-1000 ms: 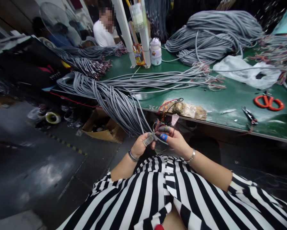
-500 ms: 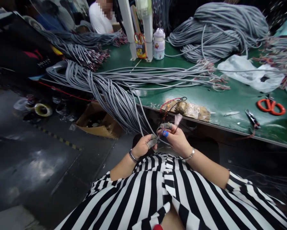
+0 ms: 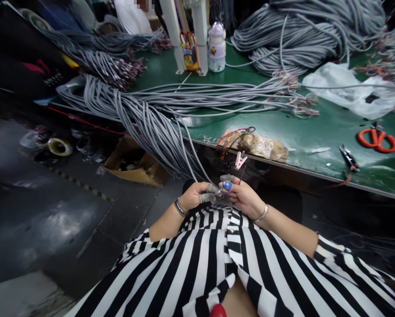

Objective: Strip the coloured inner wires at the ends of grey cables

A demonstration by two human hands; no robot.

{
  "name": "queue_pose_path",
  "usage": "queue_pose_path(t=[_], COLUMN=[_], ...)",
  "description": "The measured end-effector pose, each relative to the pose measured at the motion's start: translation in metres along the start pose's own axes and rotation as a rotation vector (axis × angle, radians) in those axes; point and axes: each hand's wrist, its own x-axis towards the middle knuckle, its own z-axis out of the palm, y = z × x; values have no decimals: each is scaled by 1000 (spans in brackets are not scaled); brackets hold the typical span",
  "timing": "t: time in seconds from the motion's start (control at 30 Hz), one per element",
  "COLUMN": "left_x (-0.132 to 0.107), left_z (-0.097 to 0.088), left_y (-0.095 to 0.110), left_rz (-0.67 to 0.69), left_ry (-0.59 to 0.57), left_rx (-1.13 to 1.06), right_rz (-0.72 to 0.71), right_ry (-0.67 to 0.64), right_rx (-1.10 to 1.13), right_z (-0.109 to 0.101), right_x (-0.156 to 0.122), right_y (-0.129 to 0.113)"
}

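Note:
My left hand (image 3: 195,196) is closed on the end of a grey cable (image 3: 194,158) that runs down from the table edge. Grey coverings wrap some of its fingers. Close against it, my right hand (image 3: 245,198) pinches the thin wires at that cable's end; it has a blue band on one finger and a grey cover on another. The fingertips hide most of the wires. Just beyond my right hand, a pink clip (image 3: 240,160) stands by the table edge. A bundle of grey cables (image 3: 151,127) hangs over the edge to the left.
On the green table (image 3: 332,136) lie orange-handled scissors (image 3: 378,140), small cutters (image 3: 348,157), a taped wooden block (image 3: 260,146) and a plastic bag (image 3: 352,90). A bottle (image 3: 217,47) stands behind, near coiled cable (image 3: 309,35). A cardboard box (image 3: 134,165) sits below left. Another person (image 3: 133,16) is beyond.
Both hands have drawn together around the cable end, and my right fingers have shifted on the wires. The pink clip now shows clear of my right hand. The view has tilted slightly down.

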Motion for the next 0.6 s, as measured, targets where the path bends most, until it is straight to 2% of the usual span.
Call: queue_pose_path(t=[0.13, 0.23, 0.33, 0.47, 0.53, 0.6], left_x=[9, 13, 13, 13, 14, 16], left_z=[-2, -4, -3, 1, 2, 4], left_y=[20, 33, 36, 25, 19, 16], left_rz=[429, 595, 650, 671, 670, 663], left_ry=[6, 23, 51, 136, 193, 219], left_rx=[461, 708, 787, 813, 837, 850], right_rz=[21, 8, -43, -100, -71, 12], right_ry=[-49, -52, 8, 94, 83, 1], right_rx=[18, 28, 22, 14, -21, -123], right_z=[-5, -11, -24, -49, -60, -68], right_x=[-1, 1, 8, 14, 12, 8], right_y=[-4, -8, -13, -18, -19, -19])
